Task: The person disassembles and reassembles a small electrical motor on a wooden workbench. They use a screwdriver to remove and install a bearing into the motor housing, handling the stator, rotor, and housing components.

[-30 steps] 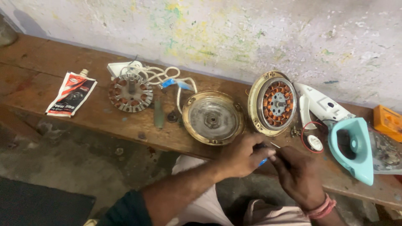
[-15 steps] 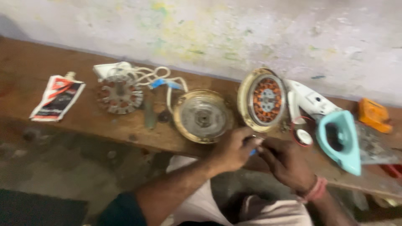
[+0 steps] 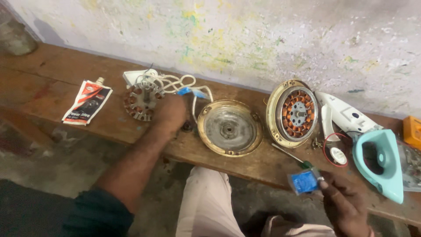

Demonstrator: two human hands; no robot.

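Paint-flecked wall behind, wooden bench below. My left hand reaches just right of the stator, fingers curled; whether it grips anything I cannot tell. My right hand pinches a blue packet, well right of the stator, below the rotor.

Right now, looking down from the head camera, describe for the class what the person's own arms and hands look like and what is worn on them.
Both hands are bare, with no gloves. The left hand shows no ring or band, and its forearm is uncovered up to a dark teal sleeve bunched near the elbow. The right hand is cut off at the wrist by the frame edge, so any sleeve or band there cannot be seen.
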